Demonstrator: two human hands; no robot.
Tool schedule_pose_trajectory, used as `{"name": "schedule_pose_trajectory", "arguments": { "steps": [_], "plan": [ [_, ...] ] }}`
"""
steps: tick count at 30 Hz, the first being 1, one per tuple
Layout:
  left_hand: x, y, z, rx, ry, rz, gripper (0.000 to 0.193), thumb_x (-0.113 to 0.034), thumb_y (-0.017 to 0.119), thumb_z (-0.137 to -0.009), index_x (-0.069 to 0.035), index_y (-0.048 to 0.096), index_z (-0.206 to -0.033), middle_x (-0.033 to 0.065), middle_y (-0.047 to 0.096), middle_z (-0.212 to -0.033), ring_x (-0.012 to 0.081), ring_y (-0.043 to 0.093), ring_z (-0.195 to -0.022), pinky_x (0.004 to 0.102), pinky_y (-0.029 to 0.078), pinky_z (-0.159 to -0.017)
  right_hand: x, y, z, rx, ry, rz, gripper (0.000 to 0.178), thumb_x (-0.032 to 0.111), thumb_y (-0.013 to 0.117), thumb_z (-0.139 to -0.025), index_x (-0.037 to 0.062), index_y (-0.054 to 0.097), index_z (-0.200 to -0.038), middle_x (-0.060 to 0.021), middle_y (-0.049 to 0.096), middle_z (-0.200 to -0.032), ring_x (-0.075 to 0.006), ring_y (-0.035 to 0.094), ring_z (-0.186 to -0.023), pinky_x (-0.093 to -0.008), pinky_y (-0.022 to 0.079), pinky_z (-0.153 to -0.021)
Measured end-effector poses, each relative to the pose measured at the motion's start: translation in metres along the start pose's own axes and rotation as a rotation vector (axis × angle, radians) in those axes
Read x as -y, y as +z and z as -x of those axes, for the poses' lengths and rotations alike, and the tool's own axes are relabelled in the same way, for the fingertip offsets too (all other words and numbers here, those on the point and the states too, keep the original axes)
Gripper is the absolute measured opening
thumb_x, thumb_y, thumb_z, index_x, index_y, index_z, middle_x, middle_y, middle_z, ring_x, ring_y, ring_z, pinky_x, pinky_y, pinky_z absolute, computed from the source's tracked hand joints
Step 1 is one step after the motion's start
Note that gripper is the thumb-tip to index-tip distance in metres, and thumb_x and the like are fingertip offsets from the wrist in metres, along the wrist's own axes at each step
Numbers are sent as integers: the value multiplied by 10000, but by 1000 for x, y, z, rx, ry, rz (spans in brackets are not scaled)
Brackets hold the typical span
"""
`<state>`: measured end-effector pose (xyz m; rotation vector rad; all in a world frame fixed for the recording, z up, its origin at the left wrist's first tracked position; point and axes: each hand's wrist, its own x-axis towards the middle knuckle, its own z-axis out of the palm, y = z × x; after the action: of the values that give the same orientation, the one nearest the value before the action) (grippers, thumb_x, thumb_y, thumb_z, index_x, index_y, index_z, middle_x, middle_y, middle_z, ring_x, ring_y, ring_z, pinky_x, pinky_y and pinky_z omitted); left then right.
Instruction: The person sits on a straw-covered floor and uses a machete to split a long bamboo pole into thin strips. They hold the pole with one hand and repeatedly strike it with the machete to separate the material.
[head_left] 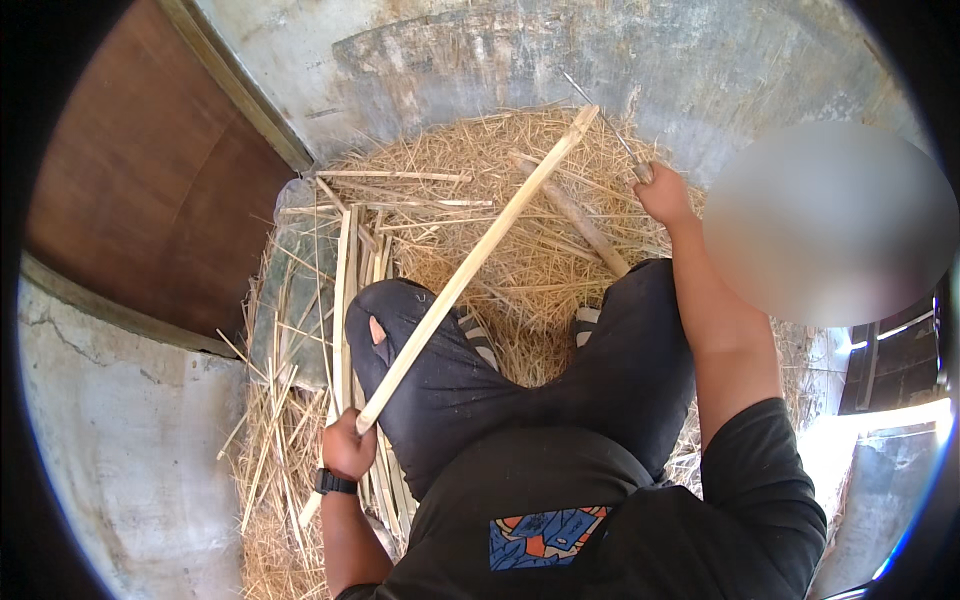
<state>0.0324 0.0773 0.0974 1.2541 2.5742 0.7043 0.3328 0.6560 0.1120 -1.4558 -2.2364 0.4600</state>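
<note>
My left hand [350,446] is closed round the lower end of a long, pale split bamboo strip [470,262]. The strip slants up and to the right across my left thigh, its far end above the straw. In my right hand [664,194], held out at the far right, is the handle of a knife with a long thin blade [606,122]. The blade points up and left, and its tip shows beyond the strip's far end. Whether blade and strip touch, I cannot tell.
Loose straw [440,245] covers the floor round my feet. Several split strips [345,290] lie beside my left leg, next to a grey-green slab [300,250]. A round pole [580,220] lies ahead between my knees. A concrete wall [450,60] and brown door [150,180] stand close by.
</note>
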Motion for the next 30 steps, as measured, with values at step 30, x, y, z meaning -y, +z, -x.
{"name": "schedule_pose_trajectory", "arguments": {
  "steps": [30],
  "plan": [
    [-11,2,12,38,8,41,464,-433,701,-959,-12,586,-801,157,560,-562,312,586,-492,398,429,-498,62,-19,29,86,-338,150,398,179,738,-850,121,649,-1233,-191,721,-998,-374,695,-954,-482,555,-833]
  ]
}}
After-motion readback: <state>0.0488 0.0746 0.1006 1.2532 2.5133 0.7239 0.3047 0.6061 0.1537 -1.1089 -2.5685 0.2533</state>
